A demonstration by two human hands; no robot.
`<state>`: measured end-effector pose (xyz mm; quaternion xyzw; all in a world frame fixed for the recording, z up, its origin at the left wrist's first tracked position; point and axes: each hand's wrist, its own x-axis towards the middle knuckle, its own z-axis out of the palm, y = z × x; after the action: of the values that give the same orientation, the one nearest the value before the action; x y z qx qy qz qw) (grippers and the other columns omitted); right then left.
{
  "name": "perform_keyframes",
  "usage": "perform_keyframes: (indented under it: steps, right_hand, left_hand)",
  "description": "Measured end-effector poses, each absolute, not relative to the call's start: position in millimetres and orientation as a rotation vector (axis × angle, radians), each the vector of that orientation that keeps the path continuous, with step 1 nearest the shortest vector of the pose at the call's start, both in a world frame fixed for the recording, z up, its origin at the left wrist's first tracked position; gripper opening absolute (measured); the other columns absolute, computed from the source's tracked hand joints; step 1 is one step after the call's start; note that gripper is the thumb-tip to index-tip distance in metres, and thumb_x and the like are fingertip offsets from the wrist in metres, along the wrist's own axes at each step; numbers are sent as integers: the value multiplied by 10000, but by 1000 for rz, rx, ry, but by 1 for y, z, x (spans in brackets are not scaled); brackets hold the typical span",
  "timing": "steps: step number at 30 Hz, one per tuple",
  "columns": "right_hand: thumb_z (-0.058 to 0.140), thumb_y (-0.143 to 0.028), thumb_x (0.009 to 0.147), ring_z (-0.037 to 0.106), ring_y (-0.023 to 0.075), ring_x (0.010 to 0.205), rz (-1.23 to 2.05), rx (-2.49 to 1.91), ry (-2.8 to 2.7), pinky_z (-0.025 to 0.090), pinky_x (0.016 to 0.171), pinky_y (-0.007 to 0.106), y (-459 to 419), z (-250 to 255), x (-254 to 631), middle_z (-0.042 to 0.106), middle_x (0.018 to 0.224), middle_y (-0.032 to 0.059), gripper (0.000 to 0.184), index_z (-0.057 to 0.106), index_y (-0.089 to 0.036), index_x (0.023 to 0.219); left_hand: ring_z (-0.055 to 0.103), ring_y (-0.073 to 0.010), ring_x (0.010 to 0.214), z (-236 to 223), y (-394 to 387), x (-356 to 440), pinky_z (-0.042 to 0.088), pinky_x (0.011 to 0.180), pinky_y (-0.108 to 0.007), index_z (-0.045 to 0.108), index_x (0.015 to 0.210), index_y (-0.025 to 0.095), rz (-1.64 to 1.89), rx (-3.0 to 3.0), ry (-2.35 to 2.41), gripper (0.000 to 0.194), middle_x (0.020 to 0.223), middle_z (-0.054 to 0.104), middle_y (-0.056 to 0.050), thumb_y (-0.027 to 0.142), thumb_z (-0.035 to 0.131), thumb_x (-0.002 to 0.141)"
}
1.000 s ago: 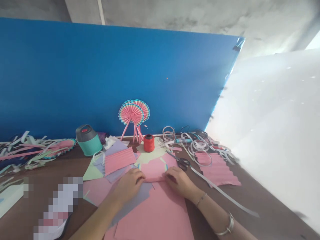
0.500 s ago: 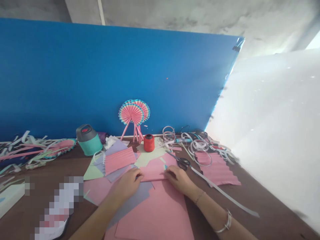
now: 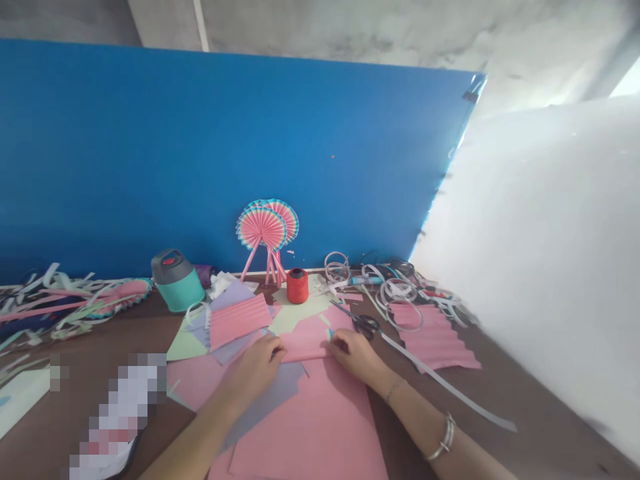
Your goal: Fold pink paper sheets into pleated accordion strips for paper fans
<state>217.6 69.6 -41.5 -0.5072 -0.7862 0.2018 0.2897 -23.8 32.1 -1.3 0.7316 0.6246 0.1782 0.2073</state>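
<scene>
Between my hands a strip of pink paper (image 3: 306, 348) is folded along its near edge, over larger pink sheets (image 3: 320, 423). My left hand (image 3: 263, 360) pinches its left end, thumb and fingers together. At the right end my right hand (image 3: 353, 353) grips the same paper with curled fingers; a bit of blue edge shows beside the fingertips. Just beyond my right hand lie black-handled scissors (image 3: 365, 325). A red thread spool (image 3: 297, 287) stands upright behind the folded paper. To the left, a pleated pink paper (image 3: 240, 320) rests on purple and green sheets.
Round pleated paper fans (image 3: 263, 228) lean against the blue panel (image 3: 200, 147). A teal and grey flask (image 3: 177, 280) stands at the back left. White strips (image 3: 400, 293) are tangled at the back right, near another pleated pink sheet (image 3: 440, 343). A blurred-out item (image 3: 120, 413) lies front left.
Both hands keep hold of the pink paper and shift only very slightly at its folded edge. The other things stay where they were.
</scene>
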Motion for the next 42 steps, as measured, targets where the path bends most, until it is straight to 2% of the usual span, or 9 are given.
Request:
perform_keyframes:
  steps: [13, 21, 30, 34, 37, 40, 42]
  right_hand:
    - [514, -322, 844, 454, 117, 571, 552, -1386, -2102, 271, 537, 227, 68, -37, 217, 547, 610, -9, 260, 509, -172, 631]
    - [512, -266, 833, 439, 113, 562, 518, -1398, -2130, 270, 537, 225, 67, -38, 217, 542, 616, -9, 225, 496, -173, 629]
    - [522, -147, 805, 507, 136, 637, 480, -1453, -2166, 316, 588, 229, 63, -32, 216, 581, 683, 9, 119, 530, -172, 689]
    - [480, -150, 856, 538, 164, 765, 328, -1410, -2243, 362, 651, 248, 57, -29, 215, 597, 835, 44, 98, 574, -178, 854]
    - [453, -117, 871, 523, 173, 847, 174, -1329, -2375, 381, 690, 262, 54, -28, 213, 573, 965, 67, 194, 592, -193, 984]
    - [452, -105, 888, 489, 177, 849, 44, -1201, -2562, 373, 701, 278, 52, -26, 213, 562, 977, 69, 236, 629, -209, 1005]
    - [473, -129, 900, 472, 178, 845, -5, -1112, -2635, 363, 699, 283, 54, -26, 214, 562, 986, 69, 242, 647, -228, 1034]
  left_hand:
    - [593, -174, 875, -1, 31, -23, 391, 711, -263, 602, 798, 232, 456, 2083, 1742, 208, 917, 610, -13, 206, 400, 844]
    - [593, -171, 900, 5, 29, -22, 394, 703, -258, 594, 834, 244, 445, 2058, 1743, 207, 958, 636, -4, 184, 396, 838]
    - [576, -171, 907, 18, 25, -15, 414, 775, -267, 605, 875, 215, 375, 2112, 1737, 249, 960, 626, -29, 111, 384, 828]
    - [552, -193, 933, 24, 23, -11, 396, 813, -293, 640, 1011, 259, 221, 2318, 1714, 351, 946, 601, -31, 95, 371, 856]
    - [522, -210, 948, 26, 21, -8, 381, 821, -310, 600, 1171, 337, 101, 2492, 1649, 482, 914, 574, -32, 60, 356, 862]
    - [492, -206, 955, 26, 18, -4, 369, 808, -304, 535, 1249, 403, 81, 2620, 1568, 551, 985, 554, -31, 42, 363, 870]
    - [483, -201, 955, 25, 18, -3, 359, 802, -306, 537, 1247, 403, 82, 2681, 1492, 582, 1044, 550, -35, 8, 376, 850]
